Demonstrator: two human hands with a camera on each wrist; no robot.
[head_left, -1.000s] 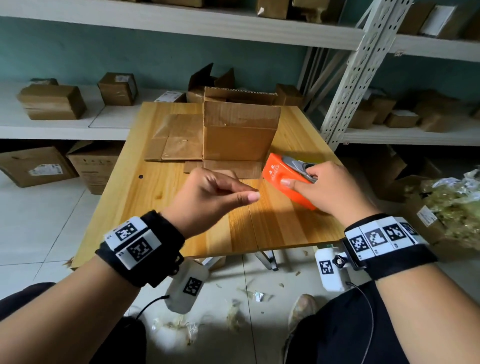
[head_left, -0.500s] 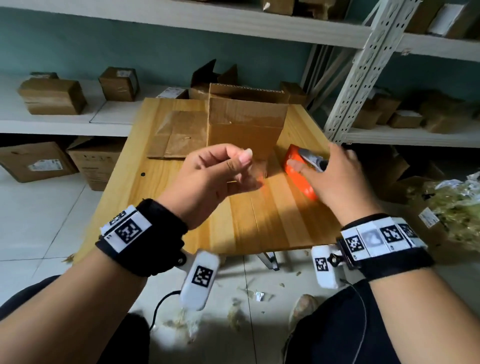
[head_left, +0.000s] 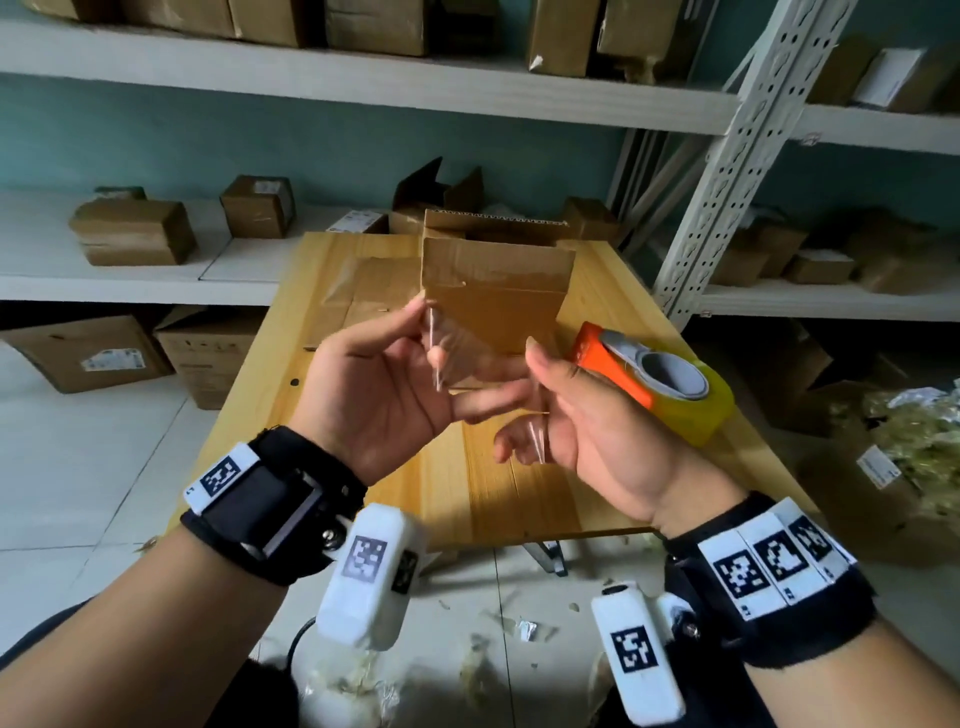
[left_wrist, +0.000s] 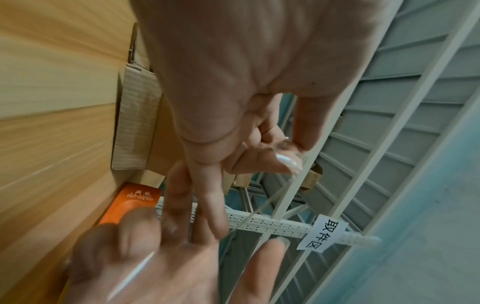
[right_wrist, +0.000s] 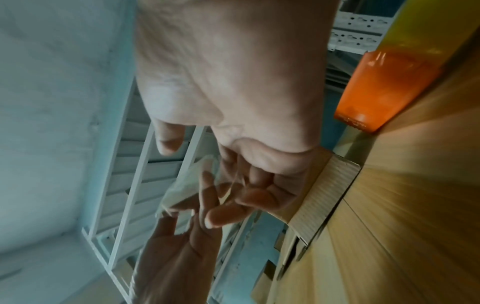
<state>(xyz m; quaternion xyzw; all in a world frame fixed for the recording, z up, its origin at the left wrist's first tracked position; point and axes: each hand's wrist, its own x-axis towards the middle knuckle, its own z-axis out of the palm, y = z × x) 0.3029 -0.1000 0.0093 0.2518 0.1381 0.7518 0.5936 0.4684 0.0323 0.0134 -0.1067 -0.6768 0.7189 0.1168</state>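
Observation:
A strip of clear tape (head_left: 480, 358) is stretched between my two raised hands above the wooden table (head_left: 519, 493). My left hand (head_left: 423, 325) pinches its upper left end between thumb and forefinger (left_wrist: 285, 162). My right hand (head_left: 527, 410), palm up with fingers curled (right_wrist: 228, 214), holds the other end, where the clear tape (right_wrist: 187, 191) clings to the fingers. Just right of my right hand, an orange tape dispenser (head_left: 618, 369) with a yellowish roll lies on the table, touched by neither hand. Behind the hands an open cardboard box (head_left: 498, 291) stands upright.
A flattened cardboard piece (head_left: 363, 296) lies left of the box. Metal shelving (head_left: 727, 171) with several small cartons runs behind and to the right of the table. More cartons (head_left: 88, 353) sit on the floor at left, and scraps litter the floor near my feet.
My right hand has let go of the orange dispenser, which now lies on the table. Both hands have risen and turned palms up, with the clear tape strip spread between them.

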